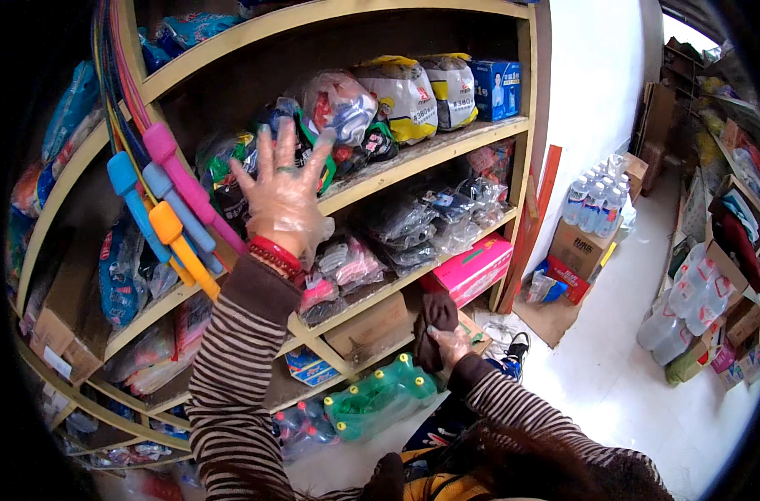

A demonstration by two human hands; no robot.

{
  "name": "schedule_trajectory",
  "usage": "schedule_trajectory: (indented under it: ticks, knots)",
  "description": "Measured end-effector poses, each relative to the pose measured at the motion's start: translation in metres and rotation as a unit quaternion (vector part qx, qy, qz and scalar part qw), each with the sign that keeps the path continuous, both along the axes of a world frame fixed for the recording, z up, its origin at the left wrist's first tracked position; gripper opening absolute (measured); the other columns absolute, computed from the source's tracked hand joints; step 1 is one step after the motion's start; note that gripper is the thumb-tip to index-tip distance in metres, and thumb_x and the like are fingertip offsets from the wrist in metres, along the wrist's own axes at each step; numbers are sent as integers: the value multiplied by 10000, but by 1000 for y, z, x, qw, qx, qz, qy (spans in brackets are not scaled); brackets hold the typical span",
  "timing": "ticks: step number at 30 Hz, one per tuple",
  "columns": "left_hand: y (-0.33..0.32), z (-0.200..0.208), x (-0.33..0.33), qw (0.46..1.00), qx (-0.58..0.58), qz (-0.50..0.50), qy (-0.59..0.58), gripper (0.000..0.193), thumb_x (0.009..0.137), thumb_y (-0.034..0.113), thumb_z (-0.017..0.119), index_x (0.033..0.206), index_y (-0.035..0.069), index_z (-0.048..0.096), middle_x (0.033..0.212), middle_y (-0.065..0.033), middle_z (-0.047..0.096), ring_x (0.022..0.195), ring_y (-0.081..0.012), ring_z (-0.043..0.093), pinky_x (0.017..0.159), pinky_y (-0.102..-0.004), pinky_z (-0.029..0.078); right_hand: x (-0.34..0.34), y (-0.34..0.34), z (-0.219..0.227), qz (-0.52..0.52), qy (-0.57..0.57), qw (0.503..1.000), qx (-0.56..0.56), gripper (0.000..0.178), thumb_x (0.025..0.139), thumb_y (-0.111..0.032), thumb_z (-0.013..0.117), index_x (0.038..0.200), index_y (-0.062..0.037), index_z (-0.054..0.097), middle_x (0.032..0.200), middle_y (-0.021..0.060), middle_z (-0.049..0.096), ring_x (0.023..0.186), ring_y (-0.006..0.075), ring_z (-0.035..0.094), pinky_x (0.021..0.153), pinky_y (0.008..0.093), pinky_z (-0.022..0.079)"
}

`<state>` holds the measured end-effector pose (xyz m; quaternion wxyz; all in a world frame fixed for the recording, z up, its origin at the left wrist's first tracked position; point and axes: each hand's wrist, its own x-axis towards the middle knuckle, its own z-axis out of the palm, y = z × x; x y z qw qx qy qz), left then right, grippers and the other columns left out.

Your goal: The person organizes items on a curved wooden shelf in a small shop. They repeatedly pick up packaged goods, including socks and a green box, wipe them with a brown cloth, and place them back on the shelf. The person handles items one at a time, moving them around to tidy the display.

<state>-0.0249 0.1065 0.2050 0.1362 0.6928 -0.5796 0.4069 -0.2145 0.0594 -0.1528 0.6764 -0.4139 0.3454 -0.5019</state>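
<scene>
My left hand (281, 194), in a thin clear plastic glove, is raised with its fingers spread. It holds nothing. Close behind its fingertips are a clear bag of red, white and blue goods (340, 107) and dark packages on the shelf; whether I touch them I cannot tell. Lower and to the right, my right hand (453, 344), also gloved in clear plastic, is closed around a dark brown cloth (438, 321). The cloth is bunched upright in front of the lower shelves.
White-and-yellow bags (401, 98) and a blue box (497, 88) stand on the shelf (430, 150). Jump ropes with coloured handles (169, 225) hang at left. Green bottles (380, 398) stand low down. Water bottles (593, 204) sit on a carton; clear jugs (681, 305) are at right.
</scene>
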Motion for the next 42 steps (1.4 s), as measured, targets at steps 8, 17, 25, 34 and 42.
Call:
schedule_trajectory:
  ticks: [8,17,25,34,42]
  knots:
    - [-37,8,6,973,161,139,85,960,524,320,813,1371,320,362,1510,-9,204,1373,-318,215,1031,-661,195,15,-127,294,-242,178,685,-664,514,703,3,594,1207,-19,497,1116,221,532,1045,398,503,921,437,395]
    - [-43,-8,16,989,91,81,87,907,517,306,798,1340,271,420,1485,-5,257,1366,-309,235,1029,-659,197,54,-183,332,-259,609,400,-634,429,646,-168,686,1066,-83,663,1419,65,324,1279,418,316,977,443,442]
    - [-39,-3,22,988,97,98,76,787,674,314,694,1387,235,373,1503,-34,226,1372,-319,219,1043,-661,125,59,-167,360,-252,505,460,-686,451,564,-124,699,1005,-51,640,1275,134,418,1021,360,488,845,428,474]
    - [-41,-9,24,990,81,96,63,753,669,268,697,1360,239,399,1486,-32,254,1361,-333,227,1032,-668,148,35,-173,351,-166,453,489,-727,354,588,-96,667,940,-61,672,1161,142,525,962,358,548,873,388,468]
    - [-53,-23,18,994,37,74,74,657,710,227,670,1327,242,446,1472,-23,270,1357,-347,224,1032,-675,147,18,-218,367,-370,486,534,-584,614,612,-73,697,1209,-111,556,1264,174,462,1153,309,459,1015,365,383]
